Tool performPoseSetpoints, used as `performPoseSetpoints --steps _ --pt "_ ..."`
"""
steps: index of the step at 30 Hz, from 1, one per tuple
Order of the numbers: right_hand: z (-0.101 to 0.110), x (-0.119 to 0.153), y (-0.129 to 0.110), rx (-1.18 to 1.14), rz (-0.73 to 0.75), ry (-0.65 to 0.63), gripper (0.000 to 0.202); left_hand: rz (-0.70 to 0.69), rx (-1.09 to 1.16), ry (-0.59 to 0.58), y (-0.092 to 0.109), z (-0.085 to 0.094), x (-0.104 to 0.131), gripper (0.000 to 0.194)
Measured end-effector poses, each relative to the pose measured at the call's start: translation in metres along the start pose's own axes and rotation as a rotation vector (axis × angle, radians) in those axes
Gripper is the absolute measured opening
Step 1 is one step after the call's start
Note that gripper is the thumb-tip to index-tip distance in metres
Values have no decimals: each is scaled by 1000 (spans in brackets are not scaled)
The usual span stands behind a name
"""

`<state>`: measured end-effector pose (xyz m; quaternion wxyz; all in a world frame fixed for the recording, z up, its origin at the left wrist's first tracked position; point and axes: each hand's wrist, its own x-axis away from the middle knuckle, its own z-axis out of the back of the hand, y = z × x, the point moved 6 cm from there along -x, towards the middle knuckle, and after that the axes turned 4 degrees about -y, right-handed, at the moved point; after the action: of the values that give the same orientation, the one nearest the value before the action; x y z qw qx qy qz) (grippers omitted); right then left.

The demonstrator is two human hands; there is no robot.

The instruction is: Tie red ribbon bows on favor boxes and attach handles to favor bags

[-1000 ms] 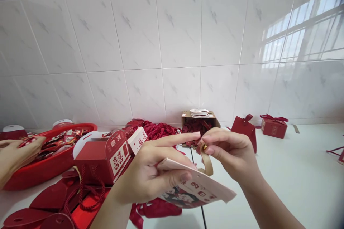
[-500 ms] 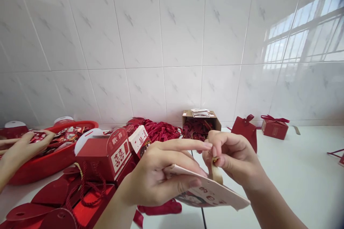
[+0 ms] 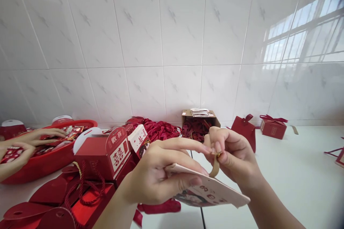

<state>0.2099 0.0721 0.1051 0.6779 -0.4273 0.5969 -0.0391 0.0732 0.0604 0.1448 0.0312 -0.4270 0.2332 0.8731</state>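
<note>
My left hand (image 3: 158, 175) is closed on a flat, white printed piece of card (image 3: 212, 193), perhaps a flattened gift box or bag, gripping its left end between thumb and fingers. A beige-gold ribbon (image 3: 215, 169) rises in a curve from the card's far edge. My right hand (image 3: 235, 159) pinches the ribbon's upper end between thumb and fingertips, where a small gold bit shows. The left index finger reaches across to the same spot. Dark red ribbon (image 3: 161, 206) lies on the table beneath my left hand.
At left, another person's hands (image 3: 27, 143) are in a red basin (image 3: 53, 166) of wrapped sweets. Red gift boxes (image 3: 99, 155) with cords crowd the near left. Behind stand a ribbon heap (image 3: 161, 130), a cardboard box (image 3: 215, 121), a red bag (image 3: 244, 132) and a small bowed box (image 3: 272, 128).
The ribbon end has shifted slightly right, and its curve opens wider above the card. My left hand and the card stay nearly still. The other person's hands reach further into the basin.
</note>
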Motion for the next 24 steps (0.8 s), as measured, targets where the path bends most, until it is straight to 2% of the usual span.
performPoseSetpoints --steps 3,6,8,10,12,15,17,19,24 --pt "4 -3 4 12 -25 50 8 63 -4 4 -5 1 1 12" --pt "19 -6 4 41 -31 96 6 152 -55 16 -11 9 3 11" --pt "34 -6 -6 63 15 154 3 236 -117 84 -15 19 6 9" --pt "44 -3 -22 94 74 180 2 350 -167 206 -21 31 11 8" --pt "40 2 -38 139 117 123 6 464 -208 324 -26 40 15 11" --pt "18 8 -51 288 130 7 16 569 -275 438 -30 42 19 15" --pt "3 9 -50 452 130 -2 17 567 -300 466 -28 38 18 15" --pt "-5 6 -44 609 132 46 15 520 -313 453 -24 31 15 15" --pt "-5 0 -27 770 135 164 12 338 -321 364 -8 14 7 12"
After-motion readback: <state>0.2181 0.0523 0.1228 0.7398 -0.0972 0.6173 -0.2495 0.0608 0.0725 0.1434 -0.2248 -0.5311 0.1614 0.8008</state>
